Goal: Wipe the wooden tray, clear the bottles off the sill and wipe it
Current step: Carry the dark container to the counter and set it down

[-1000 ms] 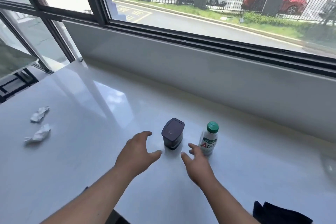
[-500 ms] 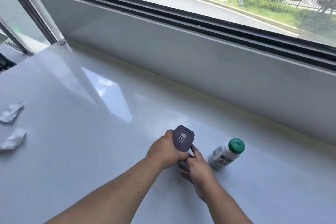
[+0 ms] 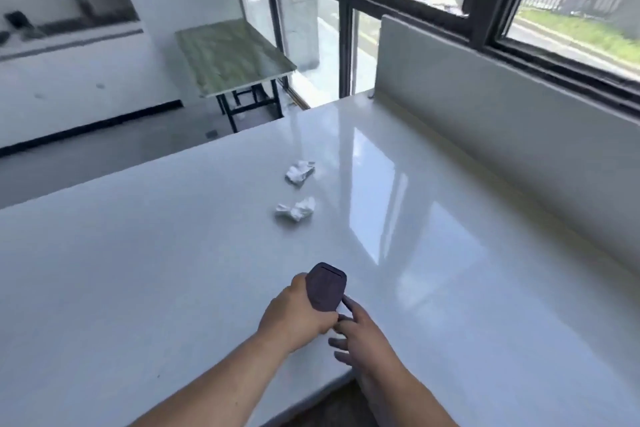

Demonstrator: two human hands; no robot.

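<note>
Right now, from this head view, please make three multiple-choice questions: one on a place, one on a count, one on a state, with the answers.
1. Where do the crumpled tissues lie?
A. on the white sill, beyond the hands
B. on the green table
C. on the floor

2. How many crumpled tissues are there?
A. one
B. two
C. four

3. How is the dark purple container held?
A. standing free on the sill
B. gripped by the left hand
C. lying on its side, untouched

Answers: 1 A, they rest on the white sill. 2 B, two lumps show. 3 B, the left hand wraps it while the right hand touches its base.
</note>
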